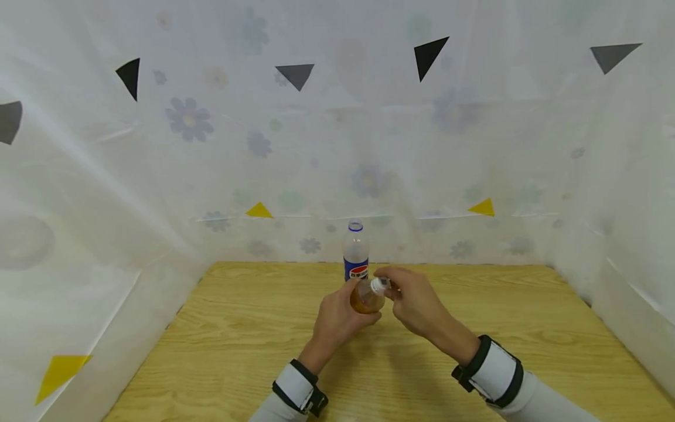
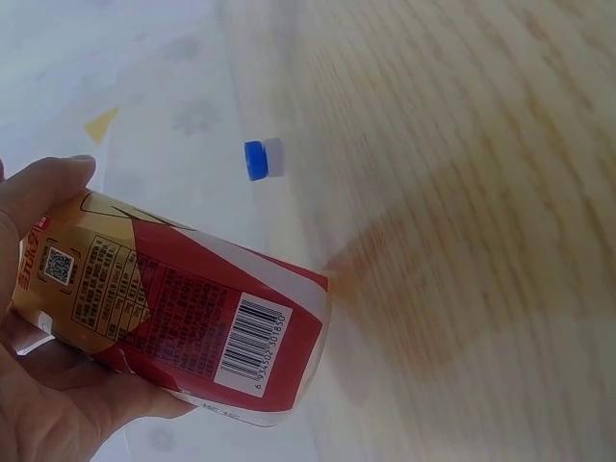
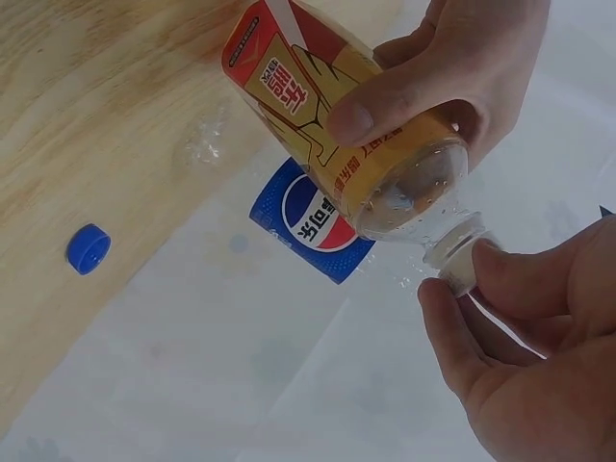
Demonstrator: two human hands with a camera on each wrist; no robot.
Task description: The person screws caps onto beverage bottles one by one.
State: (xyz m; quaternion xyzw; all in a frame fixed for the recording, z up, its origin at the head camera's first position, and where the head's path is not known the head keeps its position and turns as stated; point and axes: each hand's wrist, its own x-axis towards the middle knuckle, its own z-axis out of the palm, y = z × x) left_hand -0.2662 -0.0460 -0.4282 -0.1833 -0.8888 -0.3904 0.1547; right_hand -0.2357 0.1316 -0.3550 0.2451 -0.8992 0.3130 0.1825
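My left hand [image 1: 337, 316] grips a drink bottle [image 1: 365, 300] round its body, with the neck tilted toward the right hand. A red and gold label [image 2: 183, 298] covers it, and the left wrist view shows its base close over the table. At the neck, the thumb and fingers of my right hand [image 1: 419, 302] pinch the white cap [image 3: 460, 268]. Just behind stands an uncapped clear bottle [image 1: 355, 249] with a blue label, partly hidden by the left hand and the held bottle.
A loose blue cap [image 3: 89, 249] lies on the wooden table [image 1: 237, 340]. Pale, flower-printed sheeting [image 1: 327, 164] hangs behind the table and along both sides, with black, grey and yellow shapes on it.
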